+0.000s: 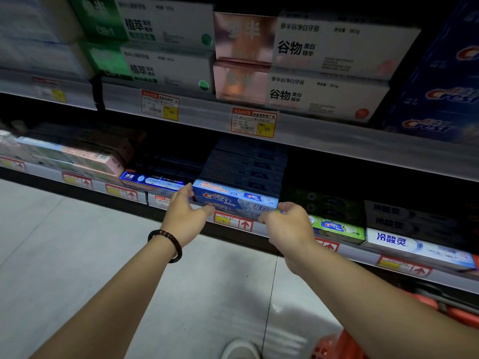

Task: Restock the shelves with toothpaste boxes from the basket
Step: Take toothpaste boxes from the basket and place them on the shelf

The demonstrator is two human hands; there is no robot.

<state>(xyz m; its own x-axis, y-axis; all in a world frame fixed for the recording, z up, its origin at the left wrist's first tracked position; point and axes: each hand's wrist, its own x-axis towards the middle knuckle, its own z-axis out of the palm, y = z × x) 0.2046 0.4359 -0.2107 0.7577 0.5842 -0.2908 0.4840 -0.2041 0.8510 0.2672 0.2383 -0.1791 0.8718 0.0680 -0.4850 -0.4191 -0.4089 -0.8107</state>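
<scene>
A long blue cardboard toothpaste box (pixel 233 199) sits at the front edge of the lower grey shelf (pixel 360 255). The left hand (pixel 185 216) pinches its left end. The right hand (pixel 287 225) curls its fingers round the right end, and the orange plastic basket (pixel 337 345) is down low on the right.

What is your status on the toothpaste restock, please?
Left hand and right hand grip the blue Crest box by its ends. Box at lower shelf front. Green Crest box close on its right.
</scene>
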